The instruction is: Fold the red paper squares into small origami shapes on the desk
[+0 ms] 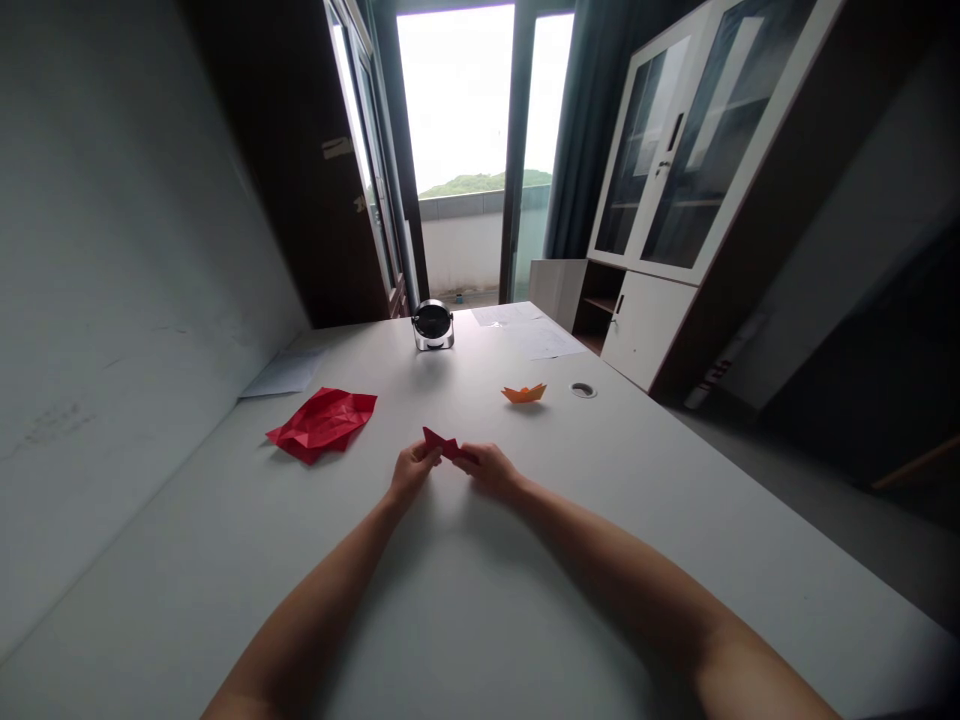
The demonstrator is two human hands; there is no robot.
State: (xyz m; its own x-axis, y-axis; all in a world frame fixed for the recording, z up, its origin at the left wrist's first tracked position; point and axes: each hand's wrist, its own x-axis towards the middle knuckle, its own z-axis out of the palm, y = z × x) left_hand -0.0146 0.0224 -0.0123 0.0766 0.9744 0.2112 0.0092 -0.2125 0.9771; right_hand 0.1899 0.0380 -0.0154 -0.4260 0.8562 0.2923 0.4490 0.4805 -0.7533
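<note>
Between my two hands is a small piece of folded red paper [442, 443], held just above the white table [450, 620]. My left hand [414, 468] pinches its left side, and a pointed tip sticks up above the fingers. Its right end is gripped by my right hand [489, 467], whose fingers partly cover the fold. A creased sheet of red paper [322, 424] lies opened out to the left of my hands. Beyond my right hand sits an orange paper boat [524, 394] with pointed ends.
A round black device on a metal stand [433, 325] stands toward the far edge. White papers [551, 338] lie at the back right, and more sheets [281, 374] rest by the left wall. A round cable hole [583, 390] is set near the right edge.
</note>
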